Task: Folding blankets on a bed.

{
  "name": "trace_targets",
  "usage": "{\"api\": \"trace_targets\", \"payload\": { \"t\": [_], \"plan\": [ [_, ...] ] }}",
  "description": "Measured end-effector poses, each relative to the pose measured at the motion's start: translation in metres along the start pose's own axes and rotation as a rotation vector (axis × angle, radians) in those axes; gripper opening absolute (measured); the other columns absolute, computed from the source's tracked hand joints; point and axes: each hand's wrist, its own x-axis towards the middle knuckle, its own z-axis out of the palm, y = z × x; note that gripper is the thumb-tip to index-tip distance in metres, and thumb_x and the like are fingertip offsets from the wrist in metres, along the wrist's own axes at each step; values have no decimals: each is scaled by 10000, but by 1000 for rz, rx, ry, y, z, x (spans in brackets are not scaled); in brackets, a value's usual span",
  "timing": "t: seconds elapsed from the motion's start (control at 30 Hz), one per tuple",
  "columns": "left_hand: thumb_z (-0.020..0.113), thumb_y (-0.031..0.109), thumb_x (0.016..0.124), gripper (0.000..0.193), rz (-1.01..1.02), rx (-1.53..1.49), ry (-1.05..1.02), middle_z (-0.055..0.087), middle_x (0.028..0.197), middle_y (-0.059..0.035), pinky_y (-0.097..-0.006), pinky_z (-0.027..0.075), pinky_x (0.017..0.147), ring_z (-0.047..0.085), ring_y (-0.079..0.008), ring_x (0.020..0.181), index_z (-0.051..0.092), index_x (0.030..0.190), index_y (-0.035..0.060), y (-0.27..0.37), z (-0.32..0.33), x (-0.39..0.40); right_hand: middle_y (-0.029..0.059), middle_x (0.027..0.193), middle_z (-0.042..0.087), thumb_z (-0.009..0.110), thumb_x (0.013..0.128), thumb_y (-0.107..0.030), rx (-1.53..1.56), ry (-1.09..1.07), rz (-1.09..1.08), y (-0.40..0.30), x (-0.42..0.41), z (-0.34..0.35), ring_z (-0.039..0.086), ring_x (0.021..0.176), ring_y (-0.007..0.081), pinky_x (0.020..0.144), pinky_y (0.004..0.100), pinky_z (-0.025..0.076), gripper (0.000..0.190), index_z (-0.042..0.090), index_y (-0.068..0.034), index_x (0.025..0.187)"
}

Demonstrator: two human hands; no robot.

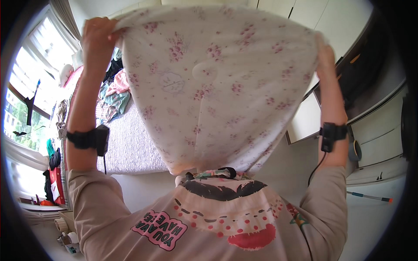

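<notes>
A large white cloth [215, 88] with pink and purple flower clusters hangs spread out before me. My left hand [99, 36] is closed on its upper left corner. At the upper right edge, my right hand [325, 55] grips the same cloth, slightly blurred. Between the hands the upper edge bows upward, and the lower part narrows towards my waist. A black strapped device sits on each forearm. Behind the cloth's left side, several crumpled clothes [114, 94] in pink, green and plaid lie on a bed.
The bed with its white textured cover [127, 143] stands at the left, beside windows [26, 124] with curtains. Pale cabinets [307, 13] rise at the top right; an open dark compartment [369, 71] is at the right. A pole with an orange tip [369, 196] is at the lower right.
</notes>
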Motion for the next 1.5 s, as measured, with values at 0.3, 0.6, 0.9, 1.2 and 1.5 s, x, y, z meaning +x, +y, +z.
{"api": "trace_targets", "payload": {
  "t": [0.3,0.6,0.9,1.2,1.5],
  "plan": [
    [597,180,767,161,-41,-86,90,538,751,-124,-338,436,696,532,-299,751,601,850,42,-91,113,0,79,1000,583,564,854,-367,244,-69,-260,19,47,117,536,912,154,821,267,410,460,531,36,1074],
    [604,91,744,154,-278,111,154,625,799,-49,-279,459,634,593,-193,695,626,893,60,-53,-20,-18,94,1048,564,503,893,-328,500,-155,-249,-40,-3,80,540,938,175,862,300,406,430,495,42,1113],
    [720,-6,569,263,-438,-634,-674,568,761,-94,-309,440,604,548,-248,666,579,791,3,57,7,-228,29,998,579,536,861,-397,-176,-613,245,174,-124,17,510,920,120,842,258,379,428,537,-40,1097],
    [709,24,584,403,-911,-763,-910,610,725,-180,-379,465,619,605,-316,693,560,956,61,162,71,-369,26,1009,564,545,846,-413,-352,-602,734,324,-245,-33,505,908,123,722,309,437,449,491,-105,1169],
    [753,140,559,259,-990,-596,-1067,609,684,-164,-375,457,604,597,-321,659,638,760,24,201,16,-421,72,1115,501,554,858,-345,-239,-574,878,331,-303,-48,481,1016,198,700,344,505,450,436,-69,1193]
  ]
}}
